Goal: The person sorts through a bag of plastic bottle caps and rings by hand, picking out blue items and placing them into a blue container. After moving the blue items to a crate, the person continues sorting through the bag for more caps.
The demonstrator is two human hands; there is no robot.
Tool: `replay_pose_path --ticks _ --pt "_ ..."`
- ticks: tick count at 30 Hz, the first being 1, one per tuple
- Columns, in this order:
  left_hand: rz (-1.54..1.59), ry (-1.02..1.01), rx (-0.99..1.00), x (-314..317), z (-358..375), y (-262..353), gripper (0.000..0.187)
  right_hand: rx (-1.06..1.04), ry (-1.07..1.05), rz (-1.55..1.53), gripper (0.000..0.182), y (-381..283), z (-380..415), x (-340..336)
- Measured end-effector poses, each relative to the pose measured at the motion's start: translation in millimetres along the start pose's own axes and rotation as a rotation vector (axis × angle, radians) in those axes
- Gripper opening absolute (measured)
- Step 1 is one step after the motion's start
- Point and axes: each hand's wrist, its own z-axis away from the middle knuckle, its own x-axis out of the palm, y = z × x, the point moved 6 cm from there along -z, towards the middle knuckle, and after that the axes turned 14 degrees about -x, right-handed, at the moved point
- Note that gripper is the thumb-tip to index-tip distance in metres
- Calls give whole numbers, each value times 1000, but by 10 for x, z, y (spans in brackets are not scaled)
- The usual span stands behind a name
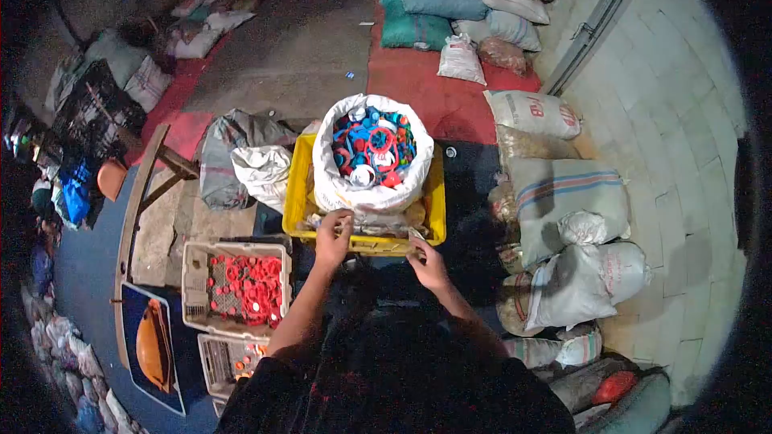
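A yellow crate (pixel 438 205) stands in front of me. Inside it is a white woven sack (pixel 323 181) with its mouth rolled open, full of blue, red, white and green plastic caps (pixel 374 145). Crumpled, see-through plastic (pixel 374 223) lies between the sack and the crate's near wall. My left hand (pixel 333 239) is closed at the near rim, left of the middle, its fingertips reaching just inside. Farther right, my right hand (pixel 427 263) has its fingers curled at the near right corner of the same rim. The undersides of both grips are hidden.
A beige crate of red caps (pixel 186 285) sits at the left, with another beige crate (pixel 211 366) nearer me. Left of them are a wooden frame (pixel 133 233) and a mirror-like panel (pixel 173 354). Filled sacks (pixel 567 201) line the right wall; more sacks (pixel 438 4) are stacked behind.
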Motion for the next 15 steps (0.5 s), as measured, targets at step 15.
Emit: replay_pose_path --ticks 15 --pt "-246 -314 220 -222 -1142 212 46 -580 -218 512 36 -972 -2234 861"
